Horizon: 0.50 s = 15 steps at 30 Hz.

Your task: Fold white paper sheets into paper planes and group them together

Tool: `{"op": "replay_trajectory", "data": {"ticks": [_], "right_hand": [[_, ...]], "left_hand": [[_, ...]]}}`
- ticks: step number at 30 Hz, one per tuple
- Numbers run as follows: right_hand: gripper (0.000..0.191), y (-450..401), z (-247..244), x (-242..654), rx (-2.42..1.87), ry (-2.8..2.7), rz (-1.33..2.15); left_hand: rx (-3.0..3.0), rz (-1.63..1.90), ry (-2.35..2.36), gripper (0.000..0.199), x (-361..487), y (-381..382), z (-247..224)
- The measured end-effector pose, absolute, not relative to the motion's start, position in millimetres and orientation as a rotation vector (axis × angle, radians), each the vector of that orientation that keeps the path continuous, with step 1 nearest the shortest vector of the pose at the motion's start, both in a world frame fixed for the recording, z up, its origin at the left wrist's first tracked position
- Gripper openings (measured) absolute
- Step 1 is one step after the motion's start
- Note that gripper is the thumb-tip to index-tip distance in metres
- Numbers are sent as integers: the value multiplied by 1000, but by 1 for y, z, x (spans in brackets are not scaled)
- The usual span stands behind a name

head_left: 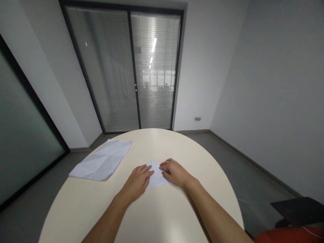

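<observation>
Grey walls (pixel 275 84) and a glazed partition (pixel 133 55) hung with blinds (pixel 111 81) are set behind a round, cream-coloured surface (pixel 157 143). Near its middle, a small piece of white paper (pixel 156 179) is laid flat, its far end tapered to a point and its near edge broad. Its left side is partly covered by the left hand (pixel 138 180), whose fingers are loosely extended and rested on the sheet; its right side is touched by the right hand (pixel 175 172), whose fingers are half bent and set close together. Whether any edge is pinched by either hand cannot be told. Toward the left rim, a stack of larger creased sheets (pixel 103 160) is placed apart from both hands. Should pressure be applied unevenly, the small piece could be skewed or slid across the surface, and a crease could be set off line. If the thin paper were tugged from both sides at once, a tear could be caused, and the far tip could be crumpled if it were brushed by the fingers
</observation>
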State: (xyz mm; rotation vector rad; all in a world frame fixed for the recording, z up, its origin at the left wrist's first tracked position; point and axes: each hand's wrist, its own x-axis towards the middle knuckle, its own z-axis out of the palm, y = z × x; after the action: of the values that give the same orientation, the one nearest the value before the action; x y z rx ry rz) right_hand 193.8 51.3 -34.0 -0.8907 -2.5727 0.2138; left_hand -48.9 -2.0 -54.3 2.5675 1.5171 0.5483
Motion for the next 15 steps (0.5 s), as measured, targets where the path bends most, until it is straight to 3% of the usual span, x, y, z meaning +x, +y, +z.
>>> {"op": "replay_trajectory", "data": {"ticks": [15], "right_hand": [[28,50,-27,197,-1006,-2590,372]], "left_hand": [[2541,498,1399,61,-54,-5,-51]]}}
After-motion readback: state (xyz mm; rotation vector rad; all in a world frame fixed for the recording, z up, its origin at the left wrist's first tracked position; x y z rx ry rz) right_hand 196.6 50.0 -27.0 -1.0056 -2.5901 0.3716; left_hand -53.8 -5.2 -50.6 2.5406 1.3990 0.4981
